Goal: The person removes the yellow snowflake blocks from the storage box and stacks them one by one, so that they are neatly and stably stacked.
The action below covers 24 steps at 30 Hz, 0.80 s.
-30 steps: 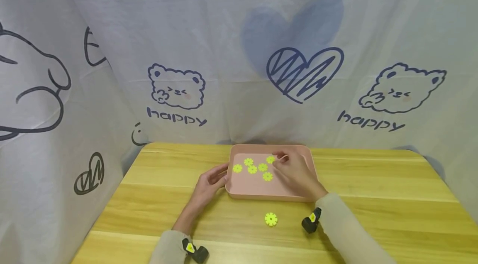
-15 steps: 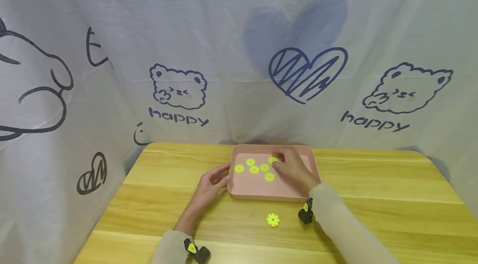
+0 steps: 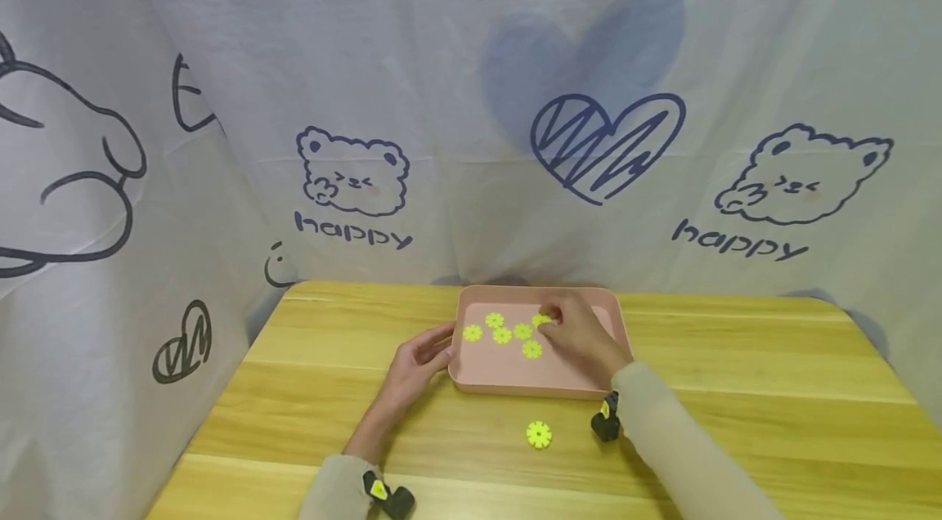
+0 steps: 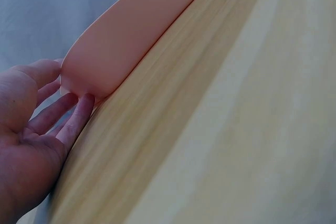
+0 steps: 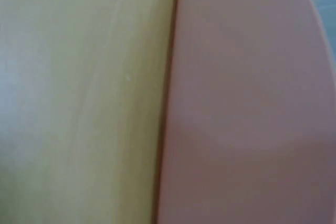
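A pink rectangular tray (image 3: 515,391) lies on the wooden table, with several yellow notched discs (image 3: 501,335) flat in it. My right hand (image 3: 577,332) reaches over the tray's right half. Its thumb and index finger pinch one yellow notched disc (image 3: 540,320), which the fingertips partly cover. My left hand (image 3: 408,369) is at the tray's left side, its fingertips touching the outer wall, as the left wrist view shows on the tray wall (image 4: 105,51). Only the tray's outer wall (image 5: 241,98) and tabletop show in the right wrist view; the right hand is out of sight there.
Another yellow notched disc (image 3: 539,435) lies on the table (image 3: 309,389) in front of the tray. Behind the far table edge hangs a pale printed curtain (image 3: 441,95), and it also runs along the left side.
The right hand moved slightly over the far part of the tray, and the disc at its fingertips shifted a little nearer. The left hand stays at the tray's side. The view shifted slightly.
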Motion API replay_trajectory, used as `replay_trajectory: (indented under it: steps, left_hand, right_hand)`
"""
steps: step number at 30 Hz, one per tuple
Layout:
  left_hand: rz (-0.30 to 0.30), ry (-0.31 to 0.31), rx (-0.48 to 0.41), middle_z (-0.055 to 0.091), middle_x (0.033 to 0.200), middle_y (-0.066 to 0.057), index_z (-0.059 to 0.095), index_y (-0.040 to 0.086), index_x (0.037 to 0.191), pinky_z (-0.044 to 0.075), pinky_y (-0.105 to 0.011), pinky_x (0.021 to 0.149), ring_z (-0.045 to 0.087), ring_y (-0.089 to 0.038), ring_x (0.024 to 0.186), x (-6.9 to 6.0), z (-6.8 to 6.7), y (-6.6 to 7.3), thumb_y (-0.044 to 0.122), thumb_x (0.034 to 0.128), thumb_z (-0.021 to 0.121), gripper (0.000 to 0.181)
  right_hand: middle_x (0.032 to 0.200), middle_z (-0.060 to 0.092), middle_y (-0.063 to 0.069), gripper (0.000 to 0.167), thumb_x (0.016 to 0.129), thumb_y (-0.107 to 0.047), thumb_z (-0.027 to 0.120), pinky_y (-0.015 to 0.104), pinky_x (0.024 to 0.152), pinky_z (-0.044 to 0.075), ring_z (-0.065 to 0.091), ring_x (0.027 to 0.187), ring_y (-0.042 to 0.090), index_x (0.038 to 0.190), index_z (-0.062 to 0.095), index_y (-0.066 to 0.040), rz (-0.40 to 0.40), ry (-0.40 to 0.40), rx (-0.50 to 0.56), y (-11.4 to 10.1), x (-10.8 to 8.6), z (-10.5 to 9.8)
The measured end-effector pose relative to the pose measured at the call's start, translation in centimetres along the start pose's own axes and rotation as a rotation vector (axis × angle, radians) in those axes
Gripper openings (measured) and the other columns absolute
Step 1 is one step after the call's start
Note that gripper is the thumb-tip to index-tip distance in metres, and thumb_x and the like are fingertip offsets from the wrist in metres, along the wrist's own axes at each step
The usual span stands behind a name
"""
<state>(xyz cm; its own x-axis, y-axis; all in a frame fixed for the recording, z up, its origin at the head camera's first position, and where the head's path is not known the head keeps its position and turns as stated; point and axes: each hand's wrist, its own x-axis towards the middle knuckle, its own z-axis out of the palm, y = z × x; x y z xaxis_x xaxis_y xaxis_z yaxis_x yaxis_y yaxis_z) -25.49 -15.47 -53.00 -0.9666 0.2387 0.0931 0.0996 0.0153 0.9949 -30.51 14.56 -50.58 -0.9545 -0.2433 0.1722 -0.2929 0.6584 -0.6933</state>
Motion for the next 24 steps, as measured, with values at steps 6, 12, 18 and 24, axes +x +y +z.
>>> replay_trajectory:
  steps: [6, 12, 18, 24]
  left_hand:
    - [-0.014, 0.008, -0.007, 0.055, 0.147, -0.02, 0.055, -0.004, 0.144, 0.056, -0.031, 0.098, 0.054, -0.038, 0.135, 0.0, 0.0, -0.1, 0.001, 0.1011, 0.063, 0.044]
    - [-0.01, -0.008, -0.017, 0.053, 0.148, -0.022, 0.054, -0.005, 0.145, 0.056, -0.031, 0.098, 0.053, -0.039, 0.135, 0.1, 0.0, -0.1, 0.0, 0.1011, 0.063, 0.045]
    - [-0.016, -0.008, -0.018, 0.053, 0.148, -0.023, 0.054, -0.005, 0.144, 0.056, -0.031, 0.098, 0.052, -0.04, 0.135, 0.0, 0.0, 0.0, -0.001, 0.1007, 0.063, 0.045]
    - [-0.014, -0.004, -0.02, 0.053, 0.148, -0.023, 0.053, -0.006, 0.144, 0.056, -0.031, 0.098, 0.053, -0.04, 0.135, -0.1, -0.1, 0.1, -0.001, 0.1006, 0.063, 0.045]
  right_hand:
    - [0.094, 0.059, 0.012, 0.022, 0.088, 0.002, 0.073, 0.035, 0.076, 0.049, 0.052, 0.084, 0.022, 0.108, 0.063, 0.001, 0.037, -0.015, 0.05, -0.2, -0.9, -0.7]
    - [0.095, 0.061, 0.009, 0.02, 0.093, 0.004, 0.066, 0.035, 0.078, 0.052, 0.058, 0.086, 0.02, 0.112, 0.063, -0.002, 0.028, 0.021, 0.067, 0.3, -1.8, -1.1]
    - [0.098, 0.064, 0.018, 0.021, 0.096, 0.01, 0.061, 0.033, 0.071, 0.063, 0.072, 0.08, 0.027, 0.116, 0.065, 0.004, 0.064, 0.03, 0.258, 0.1, -2.5, -1.7]
    - [0.1, 0.061, 0.024, 0.022, 0.096, 0.011, 0.062, 0.036, 0.062, 0.063, 0.071, 0.075, 0.035, 0.119, 0.062, 0.01, 0.064, 0.042, 0.385, -0.3, -3.1, -2.1]
